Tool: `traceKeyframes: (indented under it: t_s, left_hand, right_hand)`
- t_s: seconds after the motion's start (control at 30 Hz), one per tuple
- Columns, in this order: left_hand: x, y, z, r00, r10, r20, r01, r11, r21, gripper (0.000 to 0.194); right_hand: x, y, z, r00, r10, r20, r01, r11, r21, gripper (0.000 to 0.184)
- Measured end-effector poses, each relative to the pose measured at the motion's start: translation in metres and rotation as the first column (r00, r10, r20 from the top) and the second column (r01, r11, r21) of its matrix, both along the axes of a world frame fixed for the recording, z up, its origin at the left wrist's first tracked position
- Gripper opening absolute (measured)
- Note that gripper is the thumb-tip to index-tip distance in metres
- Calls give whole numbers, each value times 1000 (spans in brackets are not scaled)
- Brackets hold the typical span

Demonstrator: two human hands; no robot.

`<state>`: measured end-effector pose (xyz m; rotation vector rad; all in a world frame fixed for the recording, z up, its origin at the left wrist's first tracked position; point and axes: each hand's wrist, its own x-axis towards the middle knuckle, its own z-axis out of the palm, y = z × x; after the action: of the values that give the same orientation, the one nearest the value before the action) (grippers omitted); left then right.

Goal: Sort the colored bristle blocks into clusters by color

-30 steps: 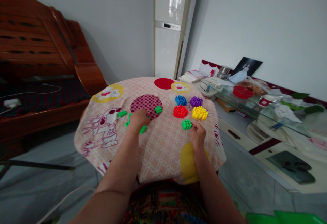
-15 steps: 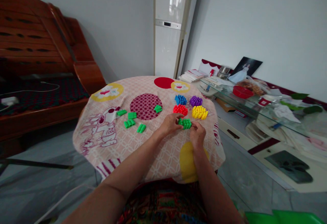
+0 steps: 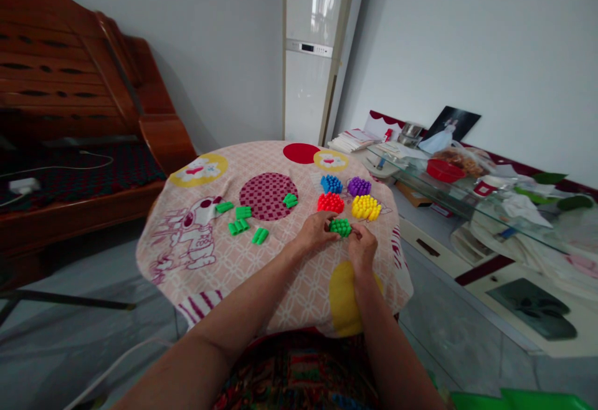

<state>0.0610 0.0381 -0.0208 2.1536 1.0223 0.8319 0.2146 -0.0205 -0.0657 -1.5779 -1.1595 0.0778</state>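
Left hand [image 3: 316, 231] came over from the loose green bits [image 3: 239, 226]; its fingers and the right hand's [image 3: 363, 249] pinch the green bunch [image 3: 341, 228], at three o'clock on the tabletop [image 3: 303, 295]; from that bunch, the bits lie at nine o'clock, the red bunch [image 3: 330, 202] at eleven, the yellow bunch [image 3: 366, 207] at two.

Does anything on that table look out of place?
Mildly: one small green plastic piece lies at the edge of the maroon checked circle, apart from the other loose green pieces. No visible spill.
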Motion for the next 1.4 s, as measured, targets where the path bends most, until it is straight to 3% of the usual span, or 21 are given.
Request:
traceKeyframes:
  t_s: [0.17,0.3,0.43,0.5,0.57,0.63,0.73,0.87,1.03,1.17,1.27,1.4]
  left_hand:
    - [-19,13,0,984,172,44,-175,981,87,37]
    - [-49,31,5,915,404,-11,-394,897,201,34]
    - [-103,44,15,749,663,8,-637,717,282,34]
    - [-136,47,19,629,777,-9,-746,607,272,36]
    - [-166,48,20,455,888,-66,-862,458,218,39]
    - [-188,49,19,388,896,-216,-900,419,121,40]
    - [-196,50,14,457,811,-365,-862,505,46,42]
    - [-176,50,11,595,706,-384,-749,661,54,36]
    - [-159,48,16,698,645,-312,-658,749,76,32]
    - [-161,45,20,775,477,-414,-486,869,92,43]
    - [-160,42,23,790,379,-482,-389,917,85,57]
    - [-145,37,26,794,376,-479,-364,923,121,55]
  right_hand:
    - [1,1,-1,1000,5,0,-5,1000,10,34]
    - [3,1,-3,999,1,32,-1,1000,15,34]
    - [4,1,-4,1000,6,29,-7,1000,27,35]
    - [3,1,-4,1000,5,27,-6,999,31,35]
    - [3,2,-4,1000,-1,29,0,999,32,35]
    - [3,3,-4,1000,-5,24,4,999,36,35]
    - [3,3,-3,1000,-1,4,1,999,38,33]
    - [3,2,-3,1000,2,2,-2,1000,28,34]
    - [2,3,-4,1000,-6,20,5,1000,16,33]
    - [3,3,-4,1000,-1,16,0,1000,21,32]
    - [2,3,-4,1000,9,13,-9,1000,16,33]
    - [1,3,-3,1000,0,19,0,1000,29,33]
